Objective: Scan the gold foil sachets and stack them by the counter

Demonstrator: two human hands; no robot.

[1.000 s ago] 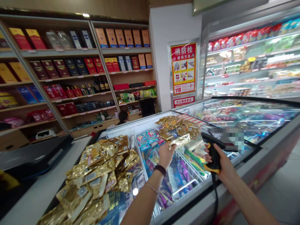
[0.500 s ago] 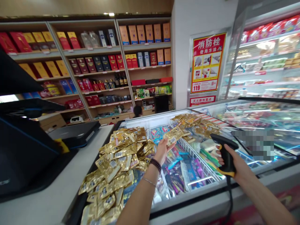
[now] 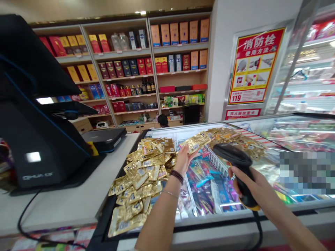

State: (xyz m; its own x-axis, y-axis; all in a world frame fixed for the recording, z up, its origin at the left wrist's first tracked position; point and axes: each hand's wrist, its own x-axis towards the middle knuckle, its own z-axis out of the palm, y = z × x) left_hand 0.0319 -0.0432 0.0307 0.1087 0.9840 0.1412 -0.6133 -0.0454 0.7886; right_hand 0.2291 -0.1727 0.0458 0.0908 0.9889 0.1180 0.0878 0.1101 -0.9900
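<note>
A shiny gold foil packet [image 3: 198, 141] is pinched in my left hand [image 3: 184, 161], above the glass top of the chest freezer [image 3: 209, 219]. My right hand [image 3: 251, 184] is wrapped round the grip of a black and yellow barcode scanner [image 3: 232, 155], whose head points left toward the packet, with a gap between them. Left of my left forearm lies a heap of gold packets [image 3: 141, 170] on the freezer top. Behind the held packet and the scanner spreads a second pile of gold packets [image 3: 242, 139].
A checkout terminal [image 3: 39, 139] and a flat black device [image 3: 110, 137] stand on the counter [image 3: 78, 195] at left. Wrapped goods lie in wire baskets [image 3: 216, 162] under the glass. Behind are shelves of boxed bottles [image 3: 125, 68] and a person's head [image 3: 163, 120].
My right hand has brought the scanner left, closer to the packet. The packet has been tilted, its far end raised. The view has swung a little to the left.
</note>
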